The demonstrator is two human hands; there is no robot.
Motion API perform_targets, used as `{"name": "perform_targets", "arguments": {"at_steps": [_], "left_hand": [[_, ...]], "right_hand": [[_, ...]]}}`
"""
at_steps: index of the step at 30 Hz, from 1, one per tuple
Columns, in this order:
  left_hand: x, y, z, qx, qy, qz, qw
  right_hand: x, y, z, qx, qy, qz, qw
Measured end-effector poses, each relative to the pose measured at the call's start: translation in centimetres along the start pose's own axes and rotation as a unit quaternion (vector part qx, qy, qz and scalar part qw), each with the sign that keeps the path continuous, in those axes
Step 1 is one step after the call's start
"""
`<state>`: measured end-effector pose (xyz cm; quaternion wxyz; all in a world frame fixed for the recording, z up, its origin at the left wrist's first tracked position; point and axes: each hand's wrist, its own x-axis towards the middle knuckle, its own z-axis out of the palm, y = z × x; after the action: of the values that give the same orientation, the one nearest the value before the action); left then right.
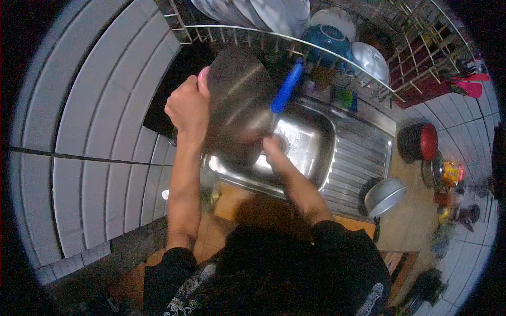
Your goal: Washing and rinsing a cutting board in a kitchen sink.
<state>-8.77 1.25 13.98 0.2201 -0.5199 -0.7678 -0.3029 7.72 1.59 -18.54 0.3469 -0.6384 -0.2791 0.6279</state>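
My left hand (189, 104) grips the left edge of a dark, flat metal sheet or baking pan (241, 91), with the thumb up over the rim. The sheet is tilted above the left part of a stainless steel sink (328, 154). My right hand (271, 147) is blurred near the sheet's lower right, above the drain; its fingers are partly hidden, and whether it holds anything is unclear. Just beyond it a blue tube (286, 87), apparently a tap spout, slants down towards the sink, a thin pale stream or metal end below it.
Above the sink hangs a white wire dish rack (284, 36) with white plates (272, 14), a blue bowl (326, 41) and a white bowl (369, 61). A green sponge (343, 97) lies behind the sink. A metal pot (385, 196) stands on the right, past the ribbed drainboard (357, 158). Tiled wall (99, 98) borders the left.
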Motion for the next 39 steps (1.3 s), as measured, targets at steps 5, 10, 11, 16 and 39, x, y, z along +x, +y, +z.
{"name": "perform_targets", "arguments": {"at_steps": [5,10,11,16,39], "left_hand": [[0.1,-1.4,0.7,0.005,-0.005,-0.019,1.0],[-0.1,-1.7,0.9,0.006,-0.042,-0.054,0.998],[-0.4,-2.1,0.8,0.012,-0.043,-0.056,0.997],[0.3,2.2,-0.1,-0.045,-0.043,-0.066,0.996],[-1.7,-2.6,0.5,-0.005,-0.037,-0.071,0.997]], "right_hand": [[-3.3,-1.5,-1.6,-0.074,0.094,-0.107,0.987],[-1.6,-3.0,-3.4,-0.051,0.106,-0.021,0.993],[-1.5,-2.9,-2.5,-0.052,0.101,-0.018,0.993],[8.1,-0.2,-5.0,0.15,0.134,0.045,0.978],[-0.2,-8.5,-1.4,-0.179,0.249,-0.224,0.925]]}}
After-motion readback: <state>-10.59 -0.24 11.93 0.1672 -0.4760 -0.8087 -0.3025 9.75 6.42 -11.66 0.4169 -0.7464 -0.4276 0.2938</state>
